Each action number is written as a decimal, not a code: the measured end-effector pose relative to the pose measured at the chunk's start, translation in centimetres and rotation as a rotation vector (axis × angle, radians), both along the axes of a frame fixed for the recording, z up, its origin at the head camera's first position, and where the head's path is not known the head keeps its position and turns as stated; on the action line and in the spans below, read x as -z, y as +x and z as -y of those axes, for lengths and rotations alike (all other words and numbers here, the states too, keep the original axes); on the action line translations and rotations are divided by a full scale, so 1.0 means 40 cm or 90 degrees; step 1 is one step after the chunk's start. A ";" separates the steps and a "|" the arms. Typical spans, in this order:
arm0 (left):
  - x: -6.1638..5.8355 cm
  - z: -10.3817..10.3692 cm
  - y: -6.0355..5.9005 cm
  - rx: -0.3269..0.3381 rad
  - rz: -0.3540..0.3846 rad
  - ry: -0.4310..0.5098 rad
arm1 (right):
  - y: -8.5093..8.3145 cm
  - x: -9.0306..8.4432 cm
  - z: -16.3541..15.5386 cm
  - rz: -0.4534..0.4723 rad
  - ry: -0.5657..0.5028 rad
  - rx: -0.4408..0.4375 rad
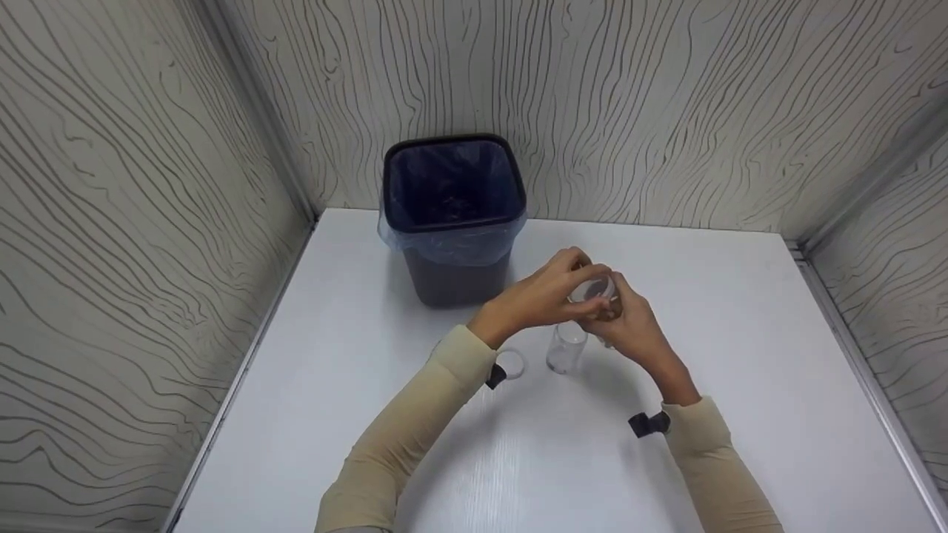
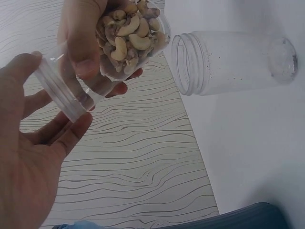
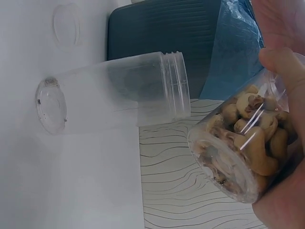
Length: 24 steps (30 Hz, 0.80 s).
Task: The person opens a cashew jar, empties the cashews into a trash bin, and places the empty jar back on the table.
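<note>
Clear plastic jar [image 2: 114, 52] of cashews [image 2: 128, 33] is gripped by the right hand [image 1: 629, 326] while the left hand [image 1: 544, 292] curls its fingers round the lid [image 2: 59, 90], above an empty jar [image 1: 566, 348].

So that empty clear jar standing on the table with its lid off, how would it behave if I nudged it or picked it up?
The empty jar is probably light: thin clear plastic with nothing inside. Being tall and narrow, it would likely tip on a sideways nudge, and its round wall may let it roll across the smooth white table. The threaded neck should give fingers some grip.
</note>
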State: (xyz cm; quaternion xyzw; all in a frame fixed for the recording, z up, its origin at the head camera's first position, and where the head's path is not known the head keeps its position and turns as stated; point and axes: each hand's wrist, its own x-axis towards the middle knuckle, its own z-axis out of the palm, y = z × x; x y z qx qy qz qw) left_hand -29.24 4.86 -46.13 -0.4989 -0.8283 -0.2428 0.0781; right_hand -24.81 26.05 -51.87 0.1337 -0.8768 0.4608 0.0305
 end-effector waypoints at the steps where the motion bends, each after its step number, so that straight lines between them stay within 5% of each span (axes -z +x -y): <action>1: 0.000 0.001 0.000 0.000 0.003 0.000 | 0.000 0.001 0.001 0.000 0.002 0.001; 16: 0.005 0.016 0.001 0.000 -0.012 0.001 | 0.008 -0.004 0.023 -0.060 0.065 0.042; 24: 0.011 0.015 -0.004 -0.058 -0.022 0.018 | 0.001 0.000 0.051 -0.234 0.164 0.105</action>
